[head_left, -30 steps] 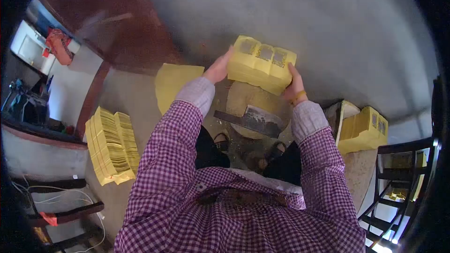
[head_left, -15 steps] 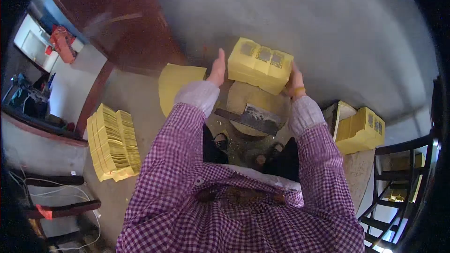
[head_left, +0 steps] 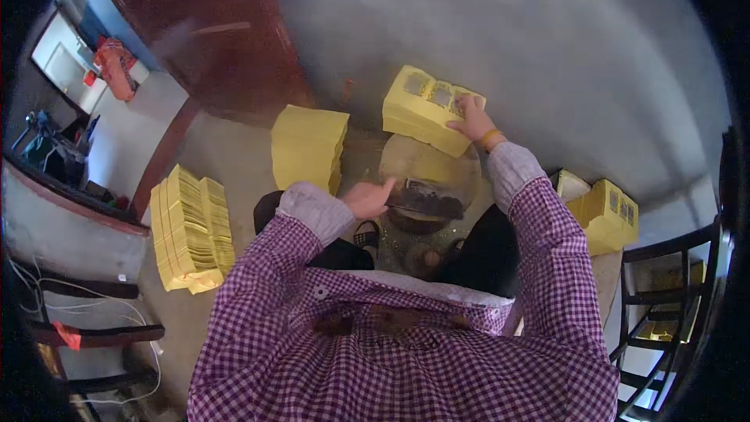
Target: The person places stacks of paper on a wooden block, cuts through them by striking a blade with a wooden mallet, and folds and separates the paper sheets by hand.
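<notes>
My left hand (head_left: 369,199) is closed at the handle end of a broad-bladed knife (head_left: 437,203), its thumb pointing toward the blade. The handle is hidden by the hand, and the dark blade looks blurred over a round wooden block (head_left: 398,156). Behind the block stands a thick stack of yellow paper (head_left: 422,113), with dark printed squares along its top. On the right end of this stack rests my right hand (head_left: 473,121), fingers apart and touching the paper. Another yellow paper stack (head_left: 307,144) sits left of the block, plain on top.
Tied bundles of yellow paper (head_left: 191,230) lie on the floor at the left. A printed yellow stack (head_left: 609,219) stands on a bench (head_left: 598,281) at the right, near a dark rack (head_left: 664,320). A grey wall (head_left: 484,16) and a reddish-brown door (head_left: 195,23) are behind.
My left hand has come down from beside the printed stack to the knife handle. My right hand has shifted from the stack's right side onto its top.
</notes>
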The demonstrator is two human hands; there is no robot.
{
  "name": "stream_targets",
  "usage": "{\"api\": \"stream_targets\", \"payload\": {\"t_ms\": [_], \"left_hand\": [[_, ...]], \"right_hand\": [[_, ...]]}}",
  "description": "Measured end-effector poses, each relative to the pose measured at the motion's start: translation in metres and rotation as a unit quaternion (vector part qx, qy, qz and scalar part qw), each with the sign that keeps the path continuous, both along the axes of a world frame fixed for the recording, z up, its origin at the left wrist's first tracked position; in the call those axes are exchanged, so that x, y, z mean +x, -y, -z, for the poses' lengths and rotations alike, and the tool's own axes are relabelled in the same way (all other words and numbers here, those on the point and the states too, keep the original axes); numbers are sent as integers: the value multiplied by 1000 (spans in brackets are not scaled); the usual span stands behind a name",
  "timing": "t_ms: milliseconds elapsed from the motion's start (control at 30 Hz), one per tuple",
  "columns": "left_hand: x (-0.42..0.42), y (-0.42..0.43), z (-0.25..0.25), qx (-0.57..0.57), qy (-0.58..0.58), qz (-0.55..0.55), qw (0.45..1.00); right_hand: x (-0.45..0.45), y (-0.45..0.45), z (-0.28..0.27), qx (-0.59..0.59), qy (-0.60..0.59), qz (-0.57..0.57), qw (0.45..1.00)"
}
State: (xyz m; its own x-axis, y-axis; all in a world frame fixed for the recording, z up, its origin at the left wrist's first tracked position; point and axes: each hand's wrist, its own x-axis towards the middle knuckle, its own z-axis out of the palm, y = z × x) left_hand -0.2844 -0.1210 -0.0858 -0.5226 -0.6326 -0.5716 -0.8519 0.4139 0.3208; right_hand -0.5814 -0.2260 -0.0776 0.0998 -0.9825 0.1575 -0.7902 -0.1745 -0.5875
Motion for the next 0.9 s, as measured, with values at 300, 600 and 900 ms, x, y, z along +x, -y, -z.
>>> {"api": "stream_targets", "payload": {"t_ms": [300, 600, 900], "left_hand": [[-6, -93, -18, 24, -511, -351, 784], [-26, -47, -56, -203, -397, -290, 847], [-34, -29, -50, -249, -305, -245, 886]], "right_hand": [[31, -35, -13, -40, -57, 76, 995], [36, -40, -16, -62, -60, 86, 992], [37, -41, -15, -34, -47, 99, 993]]}}
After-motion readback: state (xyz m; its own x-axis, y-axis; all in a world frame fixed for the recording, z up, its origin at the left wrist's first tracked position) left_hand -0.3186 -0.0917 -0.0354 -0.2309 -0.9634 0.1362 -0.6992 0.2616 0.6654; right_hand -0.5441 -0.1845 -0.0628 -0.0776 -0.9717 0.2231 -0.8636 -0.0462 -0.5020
